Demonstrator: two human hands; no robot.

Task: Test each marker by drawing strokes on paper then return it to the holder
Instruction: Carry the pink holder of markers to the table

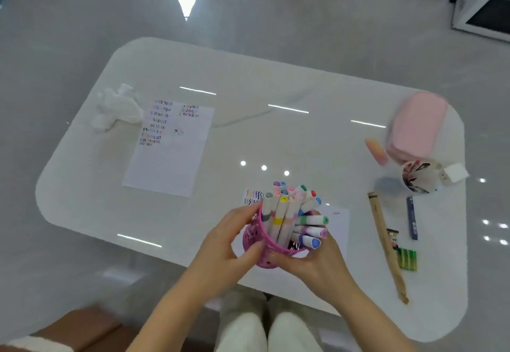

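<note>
At the surface's (pixel 276 136) six o'clock edge, the pink holder (pixel 266 253) is gripped by the left hand (pixel 234 238) and right hand (pixel 311 266), fingers curled round it. It is tilted above the paper (pixel 338 219), seemingly so its markers (pixel 287 213) fan out for choosing.

Bench (pixel 276 136): white, smooth, high-gloss; the surface mirrors overhead lights.
Floor (pixel 55 34): grey, glossy.
Holder (pixel 249 237), lower centre: pink perforated plastic.
Markers (pixel 278 213): smooth plastic barrels with a slight sheen.
Paper sheet (pixel 171 164), centre left: matt white.
Tissue (pixel 116 109), upper left of the bench: crumpled, soft, matt.
Pouch (pixel 416 125), upper right: pink, soft-looking, matt.
Strip (pixel 386 244), right: light wood, matt.
</note>
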